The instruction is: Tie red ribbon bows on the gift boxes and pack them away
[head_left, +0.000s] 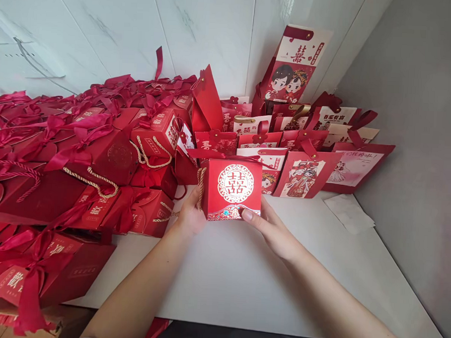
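Between my two hands is a red gift box [235, 185] with a round gold-white double-happiness emblem, a patterned lower band and a gold cord at its left side. My left hand [191, 210] grips its left side, the fingers mostly hidden behind it. My right hand [271, 226] holds the lower right corner, with the thumb on the front face. The box is upright, over the white table. Just behind it stand several red and white gift bags [262, 156], partly hidden by the box.
Many red gift boxes [97, 157] with ribbons and cords are piled on the left. A tall bag [297, 67] with two cartoon figures rises at the back. White paper [349, 213] lies on the white table [257, 286] at right. Walls [206, 27] close off the back and right.
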`<act>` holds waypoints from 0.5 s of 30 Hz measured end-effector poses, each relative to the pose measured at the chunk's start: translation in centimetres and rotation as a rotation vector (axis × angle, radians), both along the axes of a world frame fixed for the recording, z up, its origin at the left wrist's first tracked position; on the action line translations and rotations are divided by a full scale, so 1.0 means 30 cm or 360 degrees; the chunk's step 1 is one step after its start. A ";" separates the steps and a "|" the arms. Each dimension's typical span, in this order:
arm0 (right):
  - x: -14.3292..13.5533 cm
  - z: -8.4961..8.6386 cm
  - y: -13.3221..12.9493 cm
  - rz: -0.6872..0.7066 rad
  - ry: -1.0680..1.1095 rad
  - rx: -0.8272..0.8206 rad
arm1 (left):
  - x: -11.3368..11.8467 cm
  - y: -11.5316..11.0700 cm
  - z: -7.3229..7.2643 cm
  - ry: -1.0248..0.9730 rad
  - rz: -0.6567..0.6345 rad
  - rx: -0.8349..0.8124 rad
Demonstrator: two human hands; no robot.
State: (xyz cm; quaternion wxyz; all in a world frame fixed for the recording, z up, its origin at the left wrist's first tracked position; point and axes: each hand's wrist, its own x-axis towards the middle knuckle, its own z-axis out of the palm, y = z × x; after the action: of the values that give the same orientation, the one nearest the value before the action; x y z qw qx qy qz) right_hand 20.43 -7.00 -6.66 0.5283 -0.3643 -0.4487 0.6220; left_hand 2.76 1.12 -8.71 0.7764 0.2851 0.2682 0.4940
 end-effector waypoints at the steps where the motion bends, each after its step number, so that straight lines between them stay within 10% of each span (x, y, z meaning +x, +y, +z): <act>1: 0.001 0.000 0.000 0.0002 0.0000 0.0001 | -0.001 0.000 -0.001 0.0009 -0.0011 -0.0012; 15: -0.004 -0.013 0.002 -0.0102 -0.0061 0.0027 | 0.009 -0.011 0.026 0.0093 0.0052 -0.0002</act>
State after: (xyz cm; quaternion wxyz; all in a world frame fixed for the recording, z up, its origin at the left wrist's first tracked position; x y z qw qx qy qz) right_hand 20.33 -6.96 -7.04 0.5422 -0.3859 -0.4522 0.5939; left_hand 3.05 0.77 -7.93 0.7603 0.2945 0.2957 0.4978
